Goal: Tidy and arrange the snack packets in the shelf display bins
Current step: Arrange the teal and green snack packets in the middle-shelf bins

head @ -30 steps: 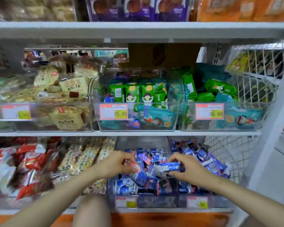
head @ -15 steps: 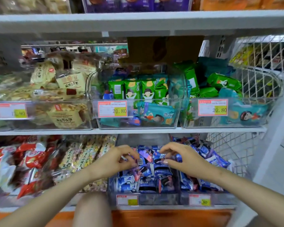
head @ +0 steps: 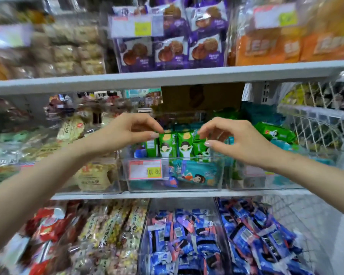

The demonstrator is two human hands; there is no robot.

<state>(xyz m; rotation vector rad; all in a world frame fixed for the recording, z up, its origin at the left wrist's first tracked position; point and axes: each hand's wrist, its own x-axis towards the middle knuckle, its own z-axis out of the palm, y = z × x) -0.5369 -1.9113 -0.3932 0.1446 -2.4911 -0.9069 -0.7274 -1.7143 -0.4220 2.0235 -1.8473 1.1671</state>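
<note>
Both hands are raised to the middle shelf (head: 167,194), at a clear bin (head: 187,186) in the centre of the scene. A row of green snack packets (head: 168,145) stands upright in the far part of this bin, 2 of them facing forward with a cartoon figure.

The left hand (head: 127,132) comes in from the left with its fingers curled. Its thumb and forefinger close together on the top left corner of the row.

The right hand (head: 234,141) comes in from the right, also curled. Its forefinger lies over the top of the tilted packet at the right end of the row, and its thumb is in front of that packet, so it pinches it lightly.

A teal packet (head: 195,173) lies flat in the near part of the bin, below both hands. Beside it on the bin's front is a price label (head: 145,169) reading 20.80.

On the shelf beneath, blue packets (head: 187,241) fill another clear bin, well apart from the hands. Purple biscuit packs (head: 171,50) stand on the shelf above.
</note>
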